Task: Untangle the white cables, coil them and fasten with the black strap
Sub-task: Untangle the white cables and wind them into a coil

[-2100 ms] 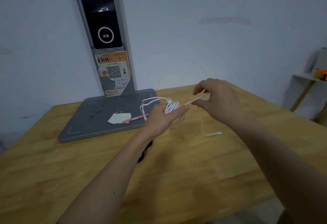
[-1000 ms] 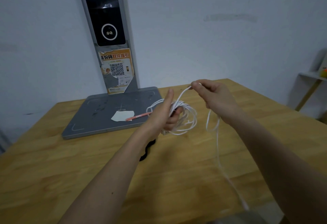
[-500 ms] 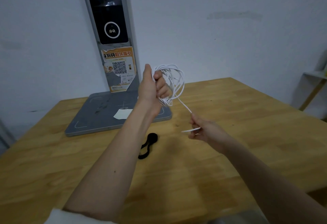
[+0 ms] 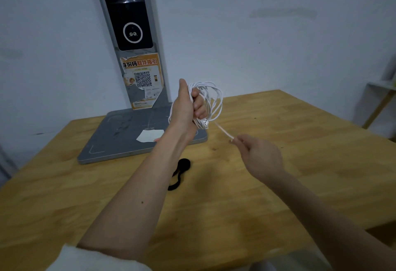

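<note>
Head view looks forward-down, close over table (image 4: 278, 185).

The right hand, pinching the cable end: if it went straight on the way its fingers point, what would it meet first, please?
Probably the coil of white cables gripped in the left hand. The right hand points up-left along the taut strand toward it; depth is uncertain.

A light wooden table (image 4: 278, 185) is seen before a white wall (image 4: 257, 35). At eleven o'clock a flat grey metal base (image 4: 120, 140) carries a white paper scrap (image 4: 149, 135) and an upright grey column (image 4: 132, 35) with an orange QR sticker (image 4: 142, 80).
</note>
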